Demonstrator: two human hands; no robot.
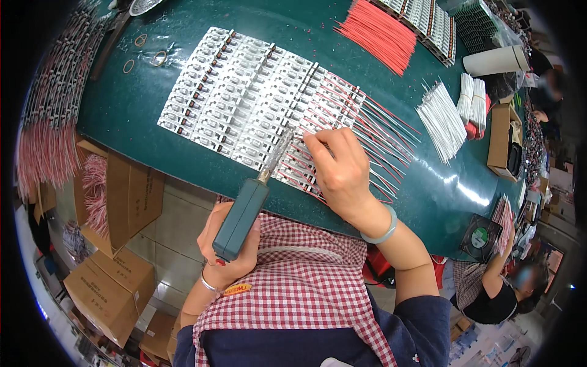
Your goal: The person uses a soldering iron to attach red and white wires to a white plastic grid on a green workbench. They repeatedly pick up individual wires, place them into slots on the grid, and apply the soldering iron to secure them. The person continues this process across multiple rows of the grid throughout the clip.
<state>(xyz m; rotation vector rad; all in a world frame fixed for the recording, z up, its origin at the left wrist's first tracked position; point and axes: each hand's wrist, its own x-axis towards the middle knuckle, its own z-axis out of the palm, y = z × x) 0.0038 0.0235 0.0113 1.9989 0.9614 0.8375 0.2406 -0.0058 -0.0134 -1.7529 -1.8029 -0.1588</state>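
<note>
My left hand (227, 235) is wrapped round the boxy green handle of a soldering iron (241, 217), whose metal tip points up at a panel of small circuit boards (244, 101). The white boards lie in rows on the green table. My right hand (342, 168) rests over the panel's right part, thumb and forefinger pinched at the end of a thin wire beside the iron's tip. Red and white wires (388, 137) run from the right-hand row of boards toward the right, partly under my hand.
Bundles of red wires (379, 37) and white wires (441, 122) lie at the far right. Rubber bands (160, 59) lie far left, near hanging wired boards (55, 116). Cardboard boxes (113, 293) stand on the floor at left. A small black fan (480, 237) and another person (501, 287) are at right.
</note>
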